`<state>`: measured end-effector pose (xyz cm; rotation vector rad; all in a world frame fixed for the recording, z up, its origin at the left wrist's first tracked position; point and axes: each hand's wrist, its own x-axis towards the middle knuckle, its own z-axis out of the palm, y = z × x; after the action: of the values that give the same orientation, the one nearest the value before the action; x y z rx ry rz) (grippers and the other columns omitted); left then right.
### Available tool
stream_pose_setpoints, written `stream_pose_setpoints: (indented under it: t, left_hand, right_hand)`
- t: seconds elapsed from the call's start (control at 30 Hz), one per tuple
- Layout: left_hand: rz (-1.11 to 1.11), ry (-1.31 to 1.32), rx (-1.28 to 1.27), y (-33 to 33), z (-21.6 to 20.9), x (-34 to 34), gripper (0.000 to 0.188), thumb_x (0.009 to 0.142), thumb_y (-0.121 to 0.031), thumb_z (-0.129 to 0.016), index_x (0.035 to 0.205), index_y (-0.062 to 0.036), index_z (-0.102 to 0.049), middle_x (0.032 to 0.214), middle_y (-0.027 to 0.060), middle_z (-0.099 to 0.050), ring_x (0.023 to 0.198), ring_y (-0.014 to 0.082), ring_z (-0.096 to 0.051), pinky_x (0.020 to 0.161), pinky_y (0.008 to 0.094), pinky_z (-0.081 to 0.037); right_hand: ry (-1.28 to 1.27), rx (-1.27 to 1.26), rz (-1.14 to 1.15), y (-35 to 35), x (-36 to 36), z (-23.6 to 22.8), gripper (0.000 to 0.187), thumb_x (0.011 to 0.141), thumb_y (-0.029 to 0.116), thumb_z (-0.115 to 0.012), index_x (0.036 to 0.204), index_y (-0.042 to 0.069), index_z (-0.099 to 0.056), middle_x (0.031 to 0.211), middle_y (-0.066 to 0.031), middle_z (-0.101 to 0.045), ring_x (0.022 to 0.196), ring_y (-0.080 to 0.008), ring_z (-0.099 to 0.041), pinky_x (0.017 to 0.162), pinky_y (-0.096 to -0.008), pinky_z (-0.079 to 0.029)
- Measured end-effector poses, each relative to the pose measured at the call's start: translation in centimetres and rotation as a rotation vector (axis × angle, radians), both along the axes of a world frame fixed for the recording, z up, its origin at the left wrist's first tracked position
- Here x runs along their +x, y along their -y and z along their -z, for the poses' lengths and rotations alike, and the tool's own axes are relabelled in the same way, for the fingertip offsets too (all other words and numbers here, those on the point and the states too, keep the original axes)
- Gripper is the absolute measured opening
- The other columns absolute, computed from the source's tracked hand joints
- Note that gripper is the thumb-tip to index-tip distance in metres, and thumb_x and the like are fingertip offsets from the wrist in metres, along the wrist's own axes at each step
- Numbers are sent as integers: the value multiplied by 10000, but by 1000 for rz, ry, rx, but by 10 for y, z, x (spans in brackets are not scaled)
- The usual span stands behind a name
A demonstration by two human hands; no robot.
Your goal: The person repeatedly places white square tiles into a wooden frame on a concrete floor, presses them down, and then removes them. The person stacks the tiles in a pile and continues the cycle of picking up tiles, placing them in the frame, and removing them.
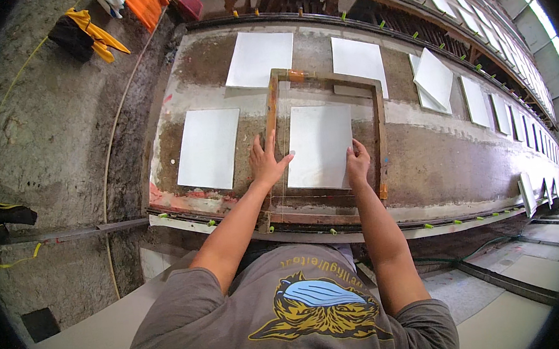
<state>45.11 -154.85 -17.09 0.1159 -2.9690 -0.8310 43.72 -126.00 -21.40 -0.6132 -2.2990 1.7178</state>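
A white rectangular sheet (320, 146) lies within the outline of a worn wooden frame (380, 120) on the long stained table. Whether the sheet rests on a mesh in the frame or under it, I cannot tell. My left hand (268, 163) has its fingers spread by the frame's left bar, thumb reaching to the sheet's left edge. At the sheet's right edge, inside the frame, my right hand (358, 162) is closed, with thumb and curled fingers at that edge. The frame's far side overlaps another white sheet (357, 55).
More white sheets lie to the left (208, 148) and at the back (259, 58); two overlap farther right (434, 82). Green clips line the table's rails. Another table (371, 0) with sheets runs behind. Cloths (88, 33) hang at upper left beside a rough grey floor.
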Motion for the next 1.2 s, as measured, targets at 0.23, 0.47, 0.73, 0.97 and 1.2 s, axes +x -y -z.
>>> stream_pose_setpoints:
  t: [0.23, 0.47, 0.73, 0.97, 1.2]
  left_hand:
    - [14, 74, 36, -1, -3, -2, 1126, 750, -572, -840, 1621, -270, -193, 1577, 281, -251, 1434, 500, -303, 1158, 614, -281]
    - [15, 154, -80, -3, 0, -4, 1216, 739, -518, -869, 1632, -323, -67, 1615, 210, -210, 1487, 424, -227, 1180, 604, -253]
    - [16, 167, -84, -3, -3, -5, 1240, 723, -505, -887, 1629, -319, -62, 1622, 177, -211, 1490, 400, -238, 1178, 607, -264]
    - [17, 119, -41, -3, -3, -3, 1244, 666, -426, -936, 1617, -263, -152, 1559, 238, -330, 1439, 457, -315, 1171, 593, -275]
    - [48, 113, -44, 1, 2, -2, 1263, 675, -437, -931, 1629, -262, -122, 1564, 221, -341, 1459, 437, -290, 1181, 579, -265]
  right_hand:
    - [65, 29, 5, 11, 14, -6, 359, 963, 97, -666, 1322, 81, -654, 1006, -133, -736, 903, -219, -694, 830, -358, -532]
    - [64, 383, 26, 18, 23, -15, 353, 962, 162, -657, 1310, 104, -665, 1119, -157, -688, 1035, -337, -662, 932, -426, -509]
    - [146, 419, -51, 8, 26, -15, 391, 918, 213, -710, 1299, 130, -675, 1148, -163, -669, 1090, -349, -638, 964, -442, -495]
    - [222, 367, -83, 4, 27, -24, 423, 888, 247, -745, 1297, 151, -694, 1160, -173, -703, 1084, -346, -663, 958, -442, -507]
    - [225, 343, -89, 1, 24, -16, 427, 884, 257, -749, 1304, 192, -704, 1089, -159, -719, 1022, -333, -679, 935, -436, -515]
